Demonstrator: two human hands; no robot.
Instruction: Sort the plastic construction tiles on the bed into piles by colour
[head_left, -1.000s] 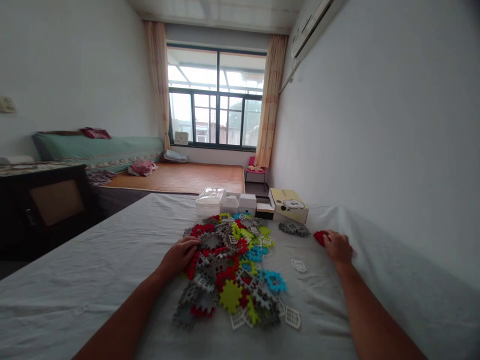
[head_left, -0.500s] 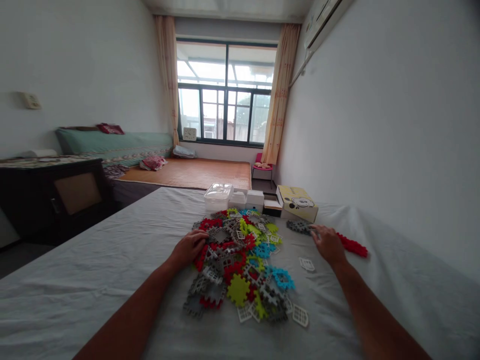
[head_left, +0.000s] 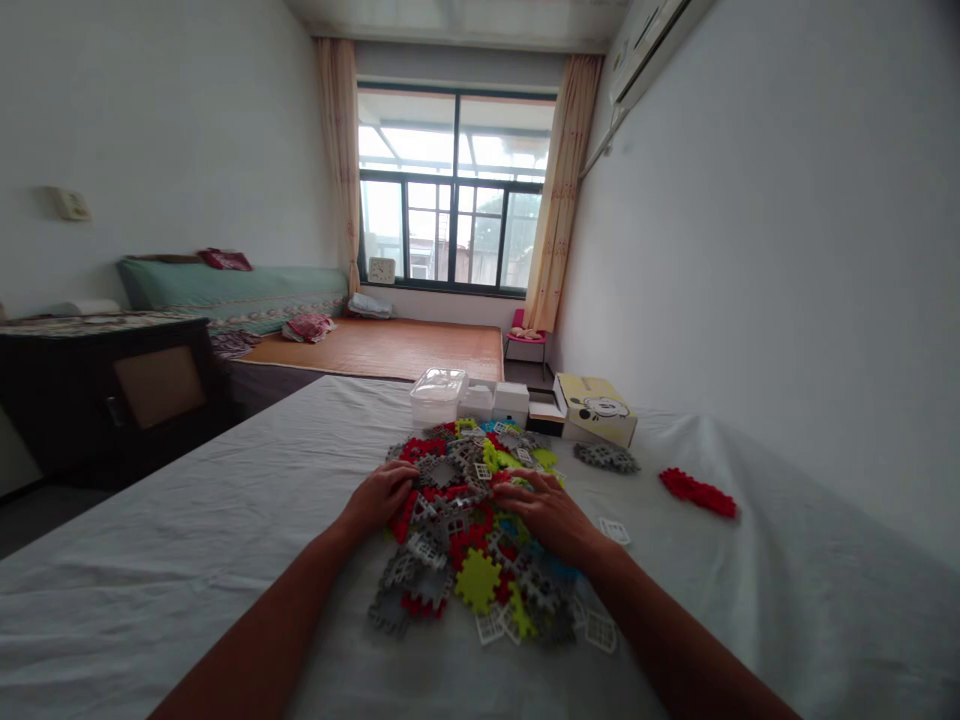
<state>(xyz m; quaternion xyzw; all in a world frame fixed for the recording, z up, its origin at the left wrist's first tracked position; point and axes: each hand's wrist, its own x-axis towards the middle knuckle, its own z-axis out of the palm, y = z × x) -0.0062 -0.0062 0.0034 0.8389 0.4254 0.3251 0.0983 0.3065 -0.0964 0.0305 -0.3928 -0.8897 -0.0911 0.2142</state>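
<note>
A loose pile of flat toothed plastic building pieces lies on the cloth, in red, grey, lime and blue. My left hand (head_left: 381,498) rests at the pile's left edge, fingers stretched onto red and grey pieces, gripping nothing that I can see. Over the right side of the pile is my right hand (head_left: 551,512), its fingers extended and touching the pieces, covering most of the blue ones. A lime piece (head_left: 478,581) shows plainly at the front. To the right sit a row of grey pieces (head_left: 606,458) and a row of red pieces (head_left: 697,492).
Behind the pile stand a clear plastic box (head_left: 439,396), small white boxes (head_left: 511,401), a dark open box (head_left: 545,411) and a yellow box (head_left: 596,408). White lattice pieces (head_left: 614,530) lie near my right forearm. A grey sheet (head_left: 225,520) covers the surface.
My right hand has left the grey row and moved left onto the pile. Both the grey and red rows now show in full. My left hand stays in place.
</note>
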